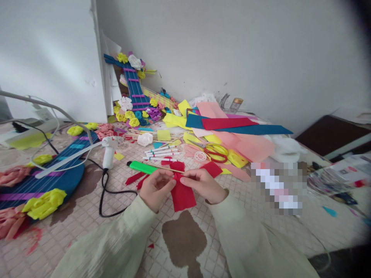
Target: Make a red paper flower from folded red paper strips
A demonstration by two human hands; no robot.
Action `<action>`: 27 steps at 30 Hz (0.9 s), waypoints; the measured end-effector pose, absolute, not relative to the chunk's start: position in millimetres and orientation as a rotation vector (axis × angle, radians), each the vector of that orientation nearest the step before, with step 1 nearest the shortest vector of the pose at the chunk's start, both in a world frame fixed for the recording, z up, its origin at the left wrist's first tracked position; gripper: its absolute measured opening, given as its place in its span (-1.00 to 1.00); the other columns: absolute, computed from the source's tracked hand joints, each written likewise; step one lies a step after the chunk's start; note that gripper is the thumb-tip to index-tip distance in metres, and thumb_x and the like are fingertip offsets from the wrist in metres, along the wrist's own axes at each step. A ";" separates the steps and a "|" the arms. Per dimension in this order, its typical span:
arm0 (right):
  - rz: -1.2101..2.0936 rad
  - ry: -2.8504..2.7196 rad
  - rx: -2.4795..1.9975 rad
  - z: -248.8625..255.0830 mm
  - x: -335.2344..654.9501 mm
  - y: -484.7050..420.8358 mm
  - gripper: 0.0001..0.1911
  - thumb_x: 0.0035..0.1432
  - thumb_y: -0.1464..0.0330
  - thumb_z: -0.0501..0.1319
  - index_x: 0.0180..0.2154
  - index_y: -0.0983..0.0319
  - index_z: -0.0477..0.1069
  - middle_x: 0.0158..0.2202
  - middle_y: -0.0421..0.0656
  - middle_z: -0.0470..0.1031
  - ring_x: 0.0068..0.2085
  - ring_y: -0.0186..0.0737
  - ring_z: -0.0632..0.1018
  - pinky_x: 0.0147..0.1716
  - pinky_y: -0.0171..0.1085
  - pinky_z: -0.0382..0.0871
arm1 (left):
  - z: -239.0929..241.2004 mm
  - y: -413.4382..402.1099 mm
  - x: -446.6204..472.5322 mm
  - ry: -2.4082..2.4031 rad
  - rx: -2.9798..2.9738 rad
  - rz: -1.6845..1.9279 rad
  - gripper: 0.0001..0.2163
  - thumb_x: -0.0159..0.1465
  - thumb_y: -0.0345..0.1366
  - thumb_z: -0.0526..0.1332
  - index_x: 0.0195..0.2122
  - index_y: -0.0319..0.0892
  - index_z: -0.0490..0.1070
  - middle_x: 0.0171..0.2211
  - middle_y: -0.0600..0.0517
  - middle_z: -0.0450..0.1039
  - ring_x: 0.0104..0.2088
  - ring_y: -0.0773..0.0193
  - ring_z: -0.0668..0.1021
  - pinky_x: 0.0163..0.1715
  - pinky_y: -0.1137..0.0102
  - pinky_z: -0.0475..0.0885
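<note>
Both hands pinch a piece of red crepe paper over the middle of the table. My left hand grips its upper left side between thumb and fingers. On the upper right side, my right hand holds it the same way, thumb tip near the left one. A thin wooden stick runs across just behind the paper's top; whether the fingers touch it I cannot tell. Beyond my left hand lies a green utility knife, with red paper strips beside it. Another red piece lies behind my right hand.
A white glue gun with a black cord stands at left, near a blue paper guitar shape with paper flowers. Markers, scissors and coloured paper sheets lie farther back. A second decorated guitar shape leans at the wall.
</note>
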State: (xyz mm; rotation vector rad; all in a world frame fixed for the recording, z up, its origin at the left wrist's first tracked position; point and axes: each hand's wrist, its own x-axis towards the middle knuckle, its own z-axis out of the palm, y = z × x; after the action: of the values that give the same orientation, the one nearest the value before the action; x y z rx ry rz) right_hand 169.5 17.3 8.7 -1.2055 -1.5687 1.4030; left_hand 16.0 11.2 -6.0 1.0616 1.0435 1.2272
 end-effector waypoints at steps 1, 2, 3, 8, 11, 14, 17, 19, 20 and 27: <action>1.399 -1.574 -1.205 8.9 169.4 17.3 -0.80 -0.04 0.29 0.17 -0.51 0.32 0.40 -0.56 -0.23 0.33 -0.52 -0.40 0.31 -0.53 -0.39 0.14 | -6.2 11.3 16.0 1.046 1.056 1.225 -0.78 -0.15 -0.38 0.30 -0.46 -0.26 0.33 -0.59 0.10 0.39 -0.55 0.42 0.43 -0.55 0.53 0.32; 1.398 -1.576 -1.205 9.0 169.4 17.3 -0.80 -0.03 0.29 0.16 -0.50 0.32 0.40 -0.56 -0.22 0.33 -0.51 -0.40 0.31 -0.52 -0.39 0.15 | -6.2 11.2 16.0 1.048 1.051 1.221 -0.78 -0.15 -0.38 0.29 -0.45 -0.26 0.33 -0.59 0.10 0.39 -0.56 0.42 0.42 -0.55 0.53 0.32; 1.401 -1.576 -1.206 8.9 169.4 17.4 -0.80 -0.03 0.29 0.16 -0.49 0.32 0.40 -0.55 -0.22 0.33 -0.51 -0.39 0.31 -0.52 -0.39 0.15 | -6.1 11.2 16.1 1.049 1.048 1.218 -0.78 -0.15 -0.38 0.29 -0.45 -0.26 0.33 -0.59 0.10 0.39 -0.56 0.42 0.42 -0.56 0.54 0.32; 1.388 -1.588 -1.210 7.4 169.6 17.7 -0.80 -0.03 0.29 0.16 -0.47 0.32 0.40 -0.53 -0.20 0.35 -0.49 -0.38 0.32 -0.51 -0.39 0.17 | -5.0 10.8 16.6 1.058 1.057 1.219 -0.79 -0.16 -0.39 0.29 -0.46 -0.26 0.33 -0.59 0.10 0.39 -0.55 0.41 0.43 -0.54 0.52 0.32; 1.384 -1.598 -1.200 7.8 169.6 17.3 -0.81 -0.04 0.29 0.17 -0.49 0.32 0.39 -0.55 -0.22 0.33 -0.50 -0.40 0.31 -0.52 -0.40 0.15 | -4.5 10.5 16.9 1.061 1.073 1.205 -0.79 -0.15 -0.40 0.29 -0.46 -0.26 0.33 -0.59 0.10 0.40 -0.56 0.42 0.42 -0.54 0.53 0.32; 1.400 -1.604 -1.190 8.5 169.5 16.5 -0.82 -0.07 0.31 0.19 -0.49 0.32 0.38 -0.57 -0.24 0.31 -0.52 -0.41 0.30 -0.54 -0.41 0.14 | -4.3 10.2 17.2 1.066 1.075 1.204 -0.80 -0.15 -0.40 0.28 -0.47 -0.26 0.33 -0.59 0.10 0.40 -0.54 0.42 0.42 -0.53 0.53 0.32; 1.404 -1.615 -1.182 7.9 169.4 16.0 -0.84 -0.08 0.32 0.20 -0.49 0.32 0.38 -0.56 -0.24 0.31 -0.51 -0.40 0.31 -0.53 -0.40 0.15 | -4.2 9.9 17.4 1.067 1.084 1.205 -0.80 -0.16 -0.39 0.29 -0.47 -0.26 0.33 -0.58 0.09 0.39 -0.54 0.40 0.43 -0.52 0.52 0.33; 1.407 -1.615 -1.175 6.9 169.1 15.9 -0.84 -0.08 0.32 0.19 -0.51 0.32 0.36 -0.57 -0.24 0.30 -0.52 -0.40 0.30 -0.54 -0.41 0.13 | -4.1 9.6 17.5 1.067 1.095 1.203 -0.79 -0.15 -0.38 0.29 -0.47 -0.26 0.34 -0.58 0.09 0.39 -0.53 0.39 0.43 -0.52 0.51 0.33; 1.418 -1.612 -1.171 6.4 168.8 15.9 -0.84 -0.08 0.32 0.19 -0.52 0.32 0.35 -0.58 -0.25 0.29 -0.53 -0.41 0.30 -0.55 -0.41 0.13 | -4.1 9.5 17.5 1.068 1.095 1.200 -0.79 -0.15 -0.37 0.29 -0.47 -0.25 0.34 -0.58 0.08 0.40 -0.53 0.38 0.43 -0.53 0.51 0.33; 1.422 -1.627 -1.174 4.4 166.3 15.3 -0.83 -0.08 0.32 0.18 -0.56 0.31 0.30 -0.59 -0.26 0.24 -0.54 -0.42 0.26 -0.55 -0.41 0.10 | -7.2 10.7 17.2 1.126 1.125 1.184 -0.85 -0.13 -0.29 0.29 -0.56 -0.25 0.40 -0.62 0.08 0.40 -0.58 0.38 0.41 -0.57 0.51 0.31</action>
State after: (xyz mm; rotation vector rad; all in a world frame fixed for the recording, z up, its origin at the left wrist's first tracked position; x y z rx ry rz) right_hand 166.3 15.3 4.4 -1.1739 -1.6267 1.4219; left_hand 17.2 10.7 -7.2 1.1251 1.1265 1.1836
